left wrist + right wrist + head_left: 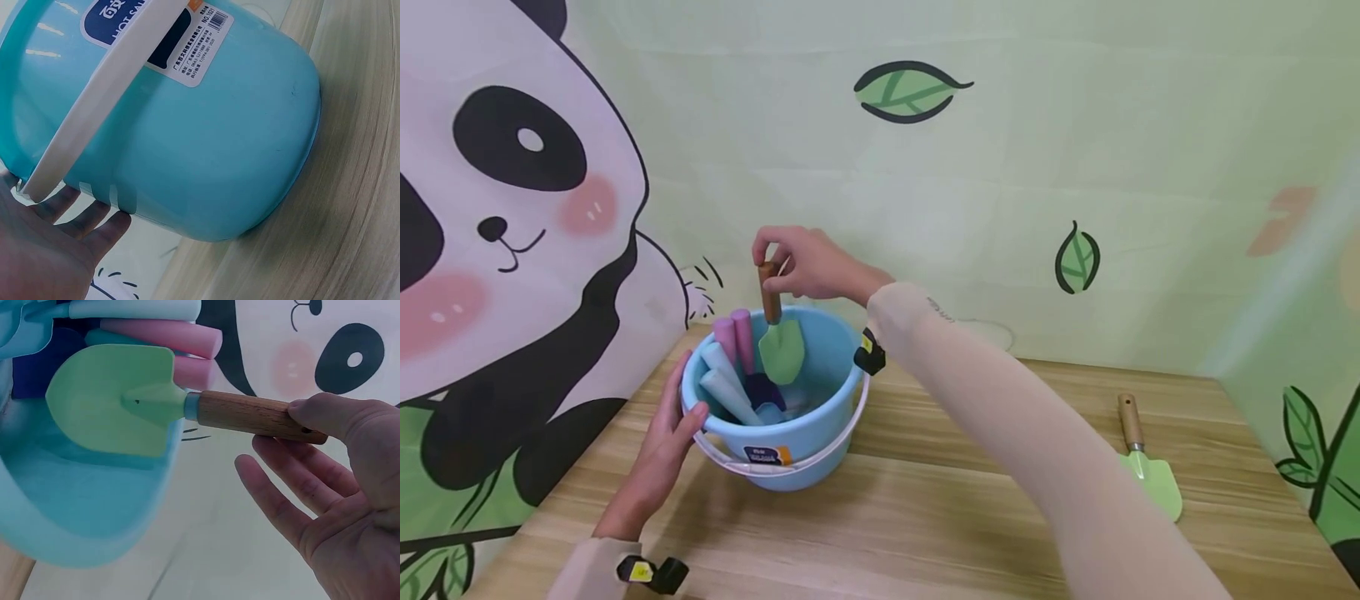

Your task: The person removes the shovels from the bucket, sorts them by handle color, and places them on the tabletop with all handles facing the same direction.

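Note:
A light blue bucket [820,417] with a white handle stands on the wooden table. My left hand [658,454] grips its left rim, thumb over the edge and fingers against the outer wall. Above the bucket my right hand [816,262] pinches the wooden grip of a small green trowel [119,400], whose pointed blade hangs down inside the rim. In the bucket, pink handles [733,329] and light blue handles [726,387] lean against the left side. A dark blue piece [765,392] lies lower among them.
Another green hand spade [1157,483] with a wooden handle lies on the table [925,517] at the right, partly behind my right sleeve. Behind the table hangs a pale green backdrop [970,183] with a printed panda [535,250] and leaves.

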Action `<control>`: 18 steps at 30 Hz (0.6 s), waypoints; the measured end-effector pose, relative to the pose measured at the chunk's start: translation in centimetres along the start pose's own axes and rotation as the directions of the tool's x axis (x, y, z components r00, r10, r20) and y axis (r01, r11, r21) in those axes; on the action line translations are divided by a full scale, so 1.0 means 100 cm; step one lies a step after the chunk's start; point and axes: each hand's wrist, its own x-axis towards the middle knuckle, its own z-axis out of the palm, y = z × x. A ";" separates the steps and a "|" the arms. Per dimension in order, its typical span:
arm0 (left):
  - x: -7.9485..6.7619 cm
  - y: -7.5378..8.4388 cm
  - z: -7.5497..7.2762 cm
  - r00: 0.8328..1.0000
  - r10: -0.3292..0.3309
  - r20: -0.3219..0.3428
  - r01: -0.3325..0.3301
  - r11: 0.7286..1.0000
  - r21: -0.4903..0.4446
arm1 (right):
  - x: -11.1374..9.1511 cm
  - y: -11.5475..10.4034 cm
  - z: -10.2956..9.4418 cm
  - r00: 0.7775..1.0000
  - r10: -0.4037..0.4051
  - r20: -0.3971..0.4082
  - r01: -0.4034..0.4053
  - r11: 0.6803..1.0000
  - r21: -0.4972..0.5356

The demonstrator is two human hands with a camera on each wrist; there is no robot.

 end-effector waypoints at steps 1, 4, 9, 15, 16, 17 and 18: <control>0.000 0.000 0.000 1.000 -0.001 0.000 0.001 1.000 0.000 | -0.001 -0.001 -0.001 1.000 -0.007 -0.010 0.007 1.000 0.005; 0.000 0.000 0.000 1.000 -0.001 -0.001 0.001 1.000 0.003 | -0.007 -0.003 -0.006 0.997 -0.043 -0.059 0.043 0.999 0.011; -0.001 0.000 0.000 1.000 -0.003 -0.006 0.003 1.000 0.008 | -0.016 -0.007 -0.011 0.982 -0.098 -0.160 0.102 0.995 0.018; -0.002 0.000 0.001 1.000 -0.006 -0.007 0.006 1.000 0.000 | -0.024 -0.009 -0.019 0.959 -0.115 -0.258 0.128 0.991 0.034; -0.002 0.001 0.001 1.000 -0.006 -0.005 0.006 1.000 -0.001 | -0.025 -0.010 -0.021 0.952 -0.128 -0.278 0.143 0.989 0.034; -0.001 0.001 0.001 1.000 -0.004 -0.004 0.004 1.000 0.000 | -0.027 -0.010 -0.023 0.944 -0.144 -0.298 0.160 0.987 0.028; -0.001 0.001 0.001 1.000 -0.003 -0.004 0.003 1.000 -0.002 | -0.028 -0.011 -0.025 0.936 -0.158 -0.315 0.175 0.984 0.029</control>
